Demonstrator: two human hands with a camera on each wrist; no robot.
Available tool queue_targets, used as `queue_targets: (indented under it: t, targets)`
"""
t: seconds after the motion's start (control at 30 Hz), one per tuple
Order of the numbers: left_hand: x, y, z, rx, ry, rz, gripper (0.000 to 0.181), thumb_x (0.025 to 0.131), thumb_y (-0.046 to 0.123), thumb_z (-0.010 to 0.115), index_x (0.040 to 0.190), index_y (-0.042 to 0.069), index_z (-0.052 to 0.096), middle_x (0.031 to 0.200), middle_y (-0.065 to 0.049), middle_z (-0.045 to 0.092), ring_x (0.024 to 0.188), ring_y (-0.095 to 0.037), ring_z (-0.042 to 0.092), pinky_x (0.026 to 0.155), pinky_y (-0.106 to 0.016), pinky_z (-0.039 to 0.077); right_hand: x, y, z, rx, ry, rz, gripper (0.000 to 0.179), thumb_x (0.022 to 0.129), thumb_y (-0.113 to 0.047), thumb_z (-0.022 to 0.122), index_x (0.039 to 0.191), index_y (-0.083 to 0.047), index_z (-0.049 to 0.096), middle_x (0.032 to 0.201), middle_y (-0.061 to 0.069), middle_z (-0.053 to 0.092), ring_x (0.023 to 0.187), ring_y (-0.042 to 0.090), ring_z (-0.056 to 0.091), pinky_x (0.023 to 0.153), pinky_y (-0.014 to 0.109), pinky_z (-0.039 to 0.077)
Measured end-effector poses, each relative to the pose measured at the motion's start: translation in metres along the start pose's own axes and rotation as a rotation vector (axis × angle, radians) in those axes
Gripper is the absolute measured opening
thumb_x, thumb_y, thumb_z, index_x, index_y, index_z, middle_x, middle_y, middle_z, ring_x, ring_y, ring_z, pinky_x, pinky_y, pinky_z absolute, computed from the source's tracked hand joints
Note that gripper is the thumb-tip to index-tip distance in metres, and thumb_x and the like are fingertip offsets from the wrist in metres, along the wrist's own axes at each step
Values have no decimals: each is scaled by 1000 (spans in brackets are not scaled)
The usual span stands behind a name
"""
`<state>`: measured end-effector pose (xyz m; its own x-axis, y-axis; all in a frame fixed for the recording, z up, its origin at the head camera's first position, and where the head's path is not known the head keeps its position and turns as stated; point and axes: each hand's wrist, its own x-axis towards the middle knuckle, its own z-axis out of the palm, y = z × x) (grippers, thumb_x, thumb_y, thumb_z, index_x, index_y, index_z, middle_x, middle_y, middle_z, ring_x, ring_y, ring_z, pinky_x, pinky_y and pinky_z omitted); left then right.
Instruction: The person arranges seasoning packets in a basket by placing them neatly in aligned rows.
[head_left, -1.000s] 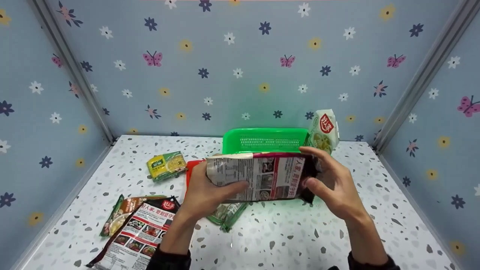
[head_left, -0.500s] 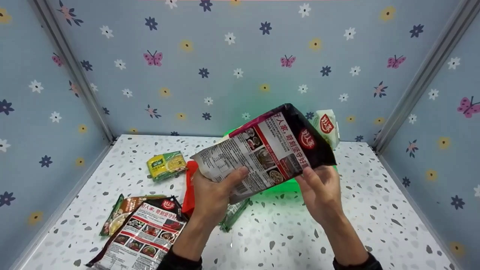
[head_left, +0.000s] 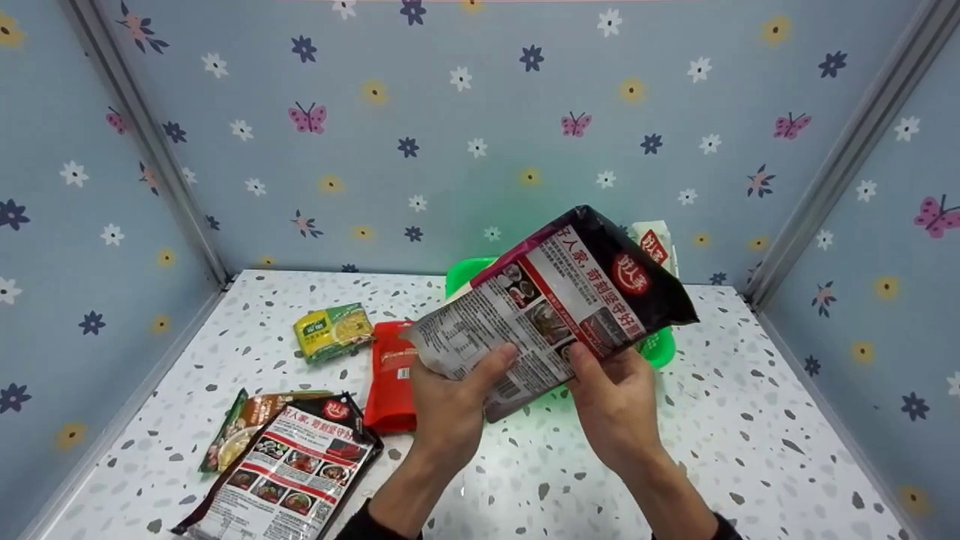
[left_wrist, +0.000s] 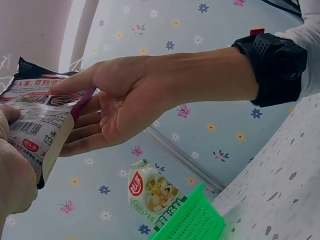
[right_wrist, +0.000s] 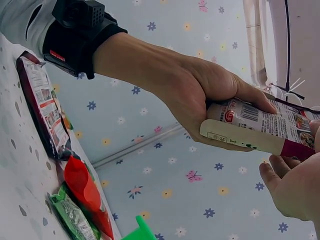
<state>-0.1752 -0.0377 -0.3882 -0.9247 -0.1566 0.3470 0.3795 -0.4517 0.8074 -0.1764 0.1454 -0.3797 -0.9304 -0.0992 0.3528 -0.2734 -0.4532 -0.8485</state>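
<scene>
Both hands hold a black-and-white seasoning packet (head_left: 551,307) in the air over the green basket (head_left: 459,279). It lies tilted, its black end up and to the right, printed side towards me. My left hand (head_left: 454,409) grips its lower left end with the thumb across the print. My right hand (head_left: 619,409) pinches the lower edge, thumb in front and fingers behind. In the left wrist view the right hand (left_wrist: 132,95) has its fingers behind the packet. The right wrist view shows the left hand (right_wrist: 200,95) round the barcode end.
A pale green packet (left_wrist: 152,192) stands upright in the basket. Left on the speckled table lie a yellow packet (head_left: 334,332), a red pouch (head_left: 391,390), a black-edged packet (head_left: 285,469) and a brown-green packet (head_left: 238,439). A green packet (right_wrist: 72,215) lies beside the red pouch.
The held packet has turned from level to tilted, its black end rising. My right hand has shifted from that end to the lower edge. Both hands have since drawn closer together.
</scene>
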Motion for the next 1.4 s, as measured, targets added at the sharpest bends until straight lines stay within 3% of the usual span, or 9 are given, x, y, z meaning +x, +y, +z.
queue_targets:
  t: [0.23, 0.57, 0.83, 1.0, 1.13, 1.23, 1.4]
  targets:
    - [-1, -4, 2, 35, 24, -14, 42, 92, -6, 85, 130, 4, 71, 119, -11, 88, 106, -35, 87, 93, -53, 72, 0, 1, 2, -14, 58, -5, 44, 112, 5, 59, 155, -5, 62, 147, 7, 75, 138, 26, 74, 120, 43, 61]
    - [-2, -7, 3, 64, 8, -24, 46, 93, -4, 85, 134, 6, 67, 122, -12, 87, 108, -35, 87, 95, -54, 72, 2, 2, 2, -27, 67, -70, 42, 111, 7, 61, 152, -3, 67, 146, 7, 78, 137, 29, 76, 116, 48, 64]
    - [-1, -10, 2, 9, -36, -83, 52, 95, 0, 85, 140, 9, 60, 127, -11, 85, 111, -35, 85, 98, -56, 71, 4, 0, 0, 5, 83, -122, 42, 109, 12, 60, 146, -5, 72, 144, 9, 79, 133, 30, 78, 112, 50, 65]
    - [3, -11, -7, -5, -130, -119, 56, 100, 15, 83, 147, 9, 54, 135, -8, 81, 119, -32, 82, 104, -52, 69, 9, -4, -7, 12, 93, -161, 41, 109, 13, 59, 143, -6, 73, 142, 9, 80, 130, 28, 80, 111, 47, 66]
    - [12, -8, -19, 7, -197, -60, 72, 100, 30, 85, 155, 7, 45, 143, -12, 76, 125, -30, 77, 106, -48, 68, 13, -9, -16, -5, 89, -194, 38, 108, 14, 59, 138, -2, 76, 139, 10, 82, 126, 27, 82, 110, 43, 67]
    - [19, -2, -29, 98, -205, 32, 81, 97, 34, 88, 158, 5, 43, 152, -15, 72, 134, -27, 75, 113, -42, 65, 16, -15, -23, -50, 66, -213, 37, 107, 16, 59, 136, 2, 77, 137, 12, 83, 124, 29, 83, 107, 43, 68]
    - [27, 12, -41, 283, -254, 149, 85, 94, 34, 92, 161, 5, 47, 163, -15, 65, 155, -28, 63, 128, -52, 54, 19, -25, -32, -281, 42, -256, 31, 102, 17, 67, 130, 9, 78, 127, 10, 86, 113, 27, 86, 97, 39, 72]
